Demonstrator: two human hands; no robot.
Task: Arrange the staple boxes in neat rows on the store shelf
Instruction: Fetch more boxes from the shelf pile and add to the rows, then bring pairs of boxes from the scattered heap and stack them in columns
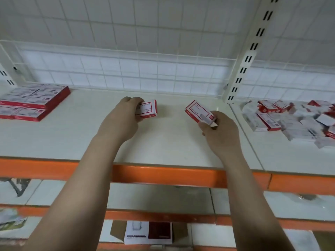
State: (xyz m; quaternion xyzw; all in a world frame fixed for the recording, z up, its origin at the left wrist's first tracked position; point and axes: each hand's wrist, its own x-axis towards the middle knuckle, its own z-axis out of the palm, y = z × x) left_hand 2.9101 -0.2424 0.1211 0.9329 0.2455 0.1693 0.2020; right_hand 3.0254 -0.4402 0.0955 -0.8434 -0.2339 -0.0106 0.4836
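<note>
one staple box [147, 110] is gripped in the curled left hand [123, 116], another box [200, 114] pinched by the right hand [220, 132]; both are best set flush beside the neat stack [32, 102], left of the fingers.

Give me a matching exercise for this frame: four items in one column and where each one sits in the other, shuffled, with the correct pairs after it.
Items
1. neat block of staple boxes
2. loose heap of staple boxes
3. staple box with an open end flap
4. staple box with closed ends

Places
A. held in the left hand
B. far left of the shelf
C. held in the right hand
D. shelf section to the right of the slotted upright

Pairs: 1-B, 2-D, 3-C, 4-A
</note>
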